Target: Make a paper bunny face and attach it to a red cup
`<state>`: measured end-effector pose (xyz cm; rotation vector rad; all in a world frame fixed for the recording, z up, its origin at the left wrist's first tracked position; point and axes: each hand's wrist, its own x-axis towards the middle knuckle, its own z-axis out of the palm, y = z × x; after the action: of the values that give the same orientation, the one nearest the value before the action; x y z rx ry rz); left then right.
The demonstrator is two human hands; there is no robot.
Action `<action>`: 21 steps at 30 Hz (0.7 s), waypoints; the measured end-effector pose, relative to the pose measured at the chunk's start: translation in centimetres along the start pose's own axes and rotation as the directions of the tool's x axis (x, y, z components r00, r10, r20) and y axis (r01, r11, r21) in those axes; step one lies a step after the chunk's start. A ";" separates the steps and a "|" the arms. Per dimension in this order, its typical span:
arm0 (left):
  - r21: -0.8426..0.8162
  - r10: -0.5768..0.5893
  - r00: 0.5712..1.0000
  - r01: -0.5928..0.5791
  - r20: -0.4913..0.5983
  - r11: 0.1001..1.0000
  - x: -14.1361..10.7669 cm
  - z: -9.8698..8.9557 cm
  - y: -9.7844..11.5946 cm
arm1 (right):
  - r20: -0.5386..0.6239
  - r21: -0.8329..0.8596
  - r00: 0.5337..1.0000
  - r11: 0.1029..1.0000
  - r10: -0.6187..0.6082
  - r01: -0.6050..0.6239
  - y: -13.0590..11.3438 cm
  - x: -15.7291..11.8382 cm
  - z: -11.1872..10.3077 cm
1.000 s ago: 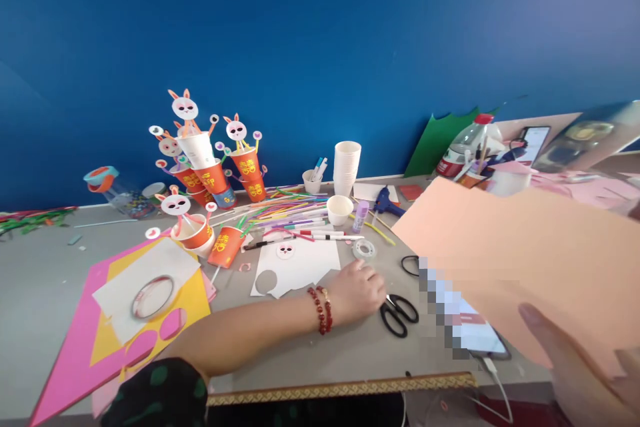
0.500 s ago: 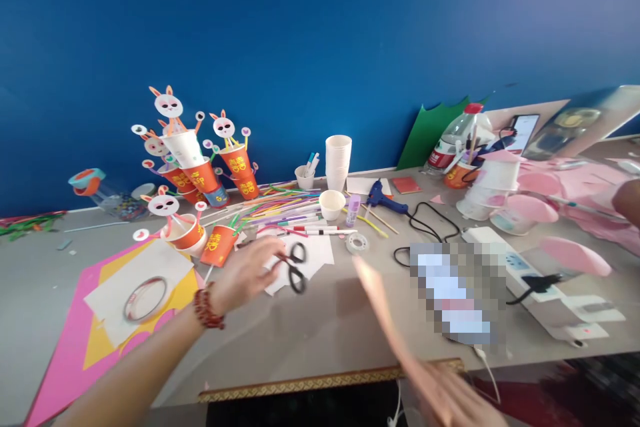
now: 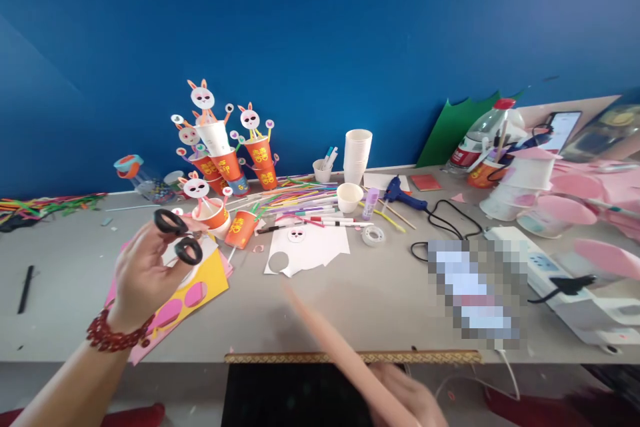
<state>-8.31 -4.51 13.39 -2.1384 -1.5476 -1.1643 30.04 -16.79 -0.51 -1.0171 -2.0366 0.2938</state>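
My left hand (image 3: 143, 270) is raised above the stacked coloured sheets on the left. It is closed around scissors (image 3: 184, 229), whose black handle loops point away from the palm; the blades are mostly hidden by the hand. At the bottom edge, my right hand (image 3: 407, 390) grips a peach-coloured sheet (image 3: 335, 347), seen nearly edge-on and blurred. Beyond that sheet lies cut white paper (image 3: 320, 247) with a drawn rabbit face (image 3: 297, 235) and a round hole. Close to my left hand stand orange paper cups (image 3: 242, 229) with rabbit figures.
Pipe cleaners and markers (image 3: 340, 221) lie mid-table, near white cups (image 3: 357, 153), a glue stick (image 3: 370, 203) and a tape roll (image 3: 373, 235). A blue glue gun (image 3: 405, 196) trails its cable. A power strip (image 3: 550, 280) and a blurred-out area occupy the right.
My left hand has carried the scissors left, from over the white paper to above the coloured sheets, uncovering the drawn face. The peach sheet has shifted left and lower. The view has turned left.
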 end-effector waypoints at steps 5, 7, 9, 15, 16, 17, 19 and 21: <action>-0.047 0.028 0.997 -0.025 0.068 0.999 0.1 -1.4 0.8 | -0.135 -0.210 0.988 0.972 0.080 -0.107 0.4 1.0 -0.1; -0.064 0.028 0.998 -0.024 0.054 0.998 0.0 -1.7 0.8 | 0.055 -0.011 0.996 0.997 -0.074 0.075 -0.4 1.9 1.2; -0.064 0.036 0.999 -0.035 0.019 0.997 -0.1 -2.1 0.7 | 0.166 0.205 0.958 0.959 -0.232 0.197 -1.5 2.8 2.6; -0.095 -0.017 0.999 0.020 0.031 0.995 -0.4 -3.5 0.6 | 0.071 0.146 0.997 0.989 0.014 -0.024 -2.0 4.1 3.5; -0.108 -0.029 0.999 0.033 0.042 0.994 -0.4 -3.7 0.6 | 0.117 0.188 0.993 0.982 -0.034 0.011 -2.0 4.3 3.5; -0.123 -0.040 0.998 0.045 0.045 0.991 -0.4 -3.8 0.6 | 0.135 0.206 0.989 0.978 -0.060 0.031 -2.0 4.5 3.6; -0.138 -0.052 0.998 0.056 0.032 0.989 -0.3 -3.8 0.6 | 0.151 0.224 0.985 0.974 -0.081 0.046 -2.2 5.0 4.0; -0.129 -0.029 0.999 0.032 0.025 0.991 -0.1 -3.7 0.6 | 0.160 0.225 0.985 0.974 -0.070 0.033 -2.2 5.5 4.5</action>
<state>-9.49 -7.09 15.79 -2.2244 -1.5597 -1.2875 23.51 -13.48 0.90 -0.8232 -2.1202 0.5826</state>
